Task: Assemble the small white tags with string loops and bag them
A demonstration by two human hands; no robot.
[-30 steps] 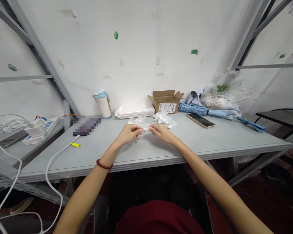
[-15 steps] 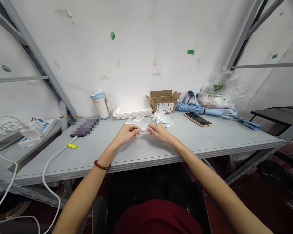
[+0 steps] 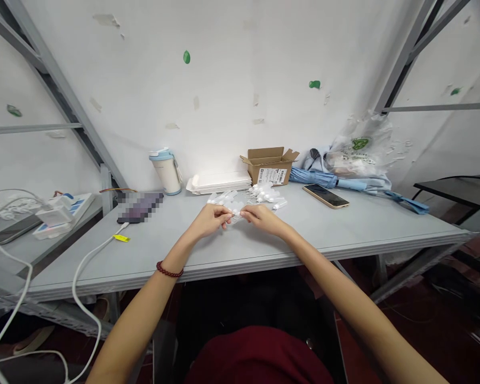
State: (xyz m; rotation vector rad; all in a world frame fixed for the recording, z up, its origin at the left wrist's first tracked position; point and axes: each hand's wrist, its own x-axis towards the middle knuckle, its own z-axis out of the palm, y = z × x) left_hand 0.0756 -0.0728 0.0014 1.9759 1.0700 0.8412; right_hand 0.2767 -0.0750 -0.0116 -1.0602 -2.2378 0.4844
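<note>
My left hand (image 3: 213, 220) and my right hand (image 3: 263, 218) meet above the table, each with thumb and finger pinched on one side of a small white plastic piece (image 3: 236, 212). Its exact kind is too small to make out, and the fingertips cover both ends. Just behind the hands lie clear plastic tubes (image 3: 226, 197). To their right is a loose pile of translucent tubes with white ends (image 3: 266, 194). A red bead bracelet (image 3: 169, 270) circles my left wrist.
On the grey table (image 3: 184, 250) stand a cream-and-blue tumbler (image 3: 166, 173), stacked white flat boxes (image 3: 220, 183) and an open cardboard box (image 3: 269, 169). Rightward lie a phone (image 3: 326, 196), a folded blue umbrella (image 3: 316, 177) and a plastic bag (image 3: 358, 152). A white cable (image 3: 80, 272) hangs at left.
Both hands keep their pinch in nearly the same place, with only slight finger movement at the white piece. The whole view has shifted a little sideways and partly back.
</note>
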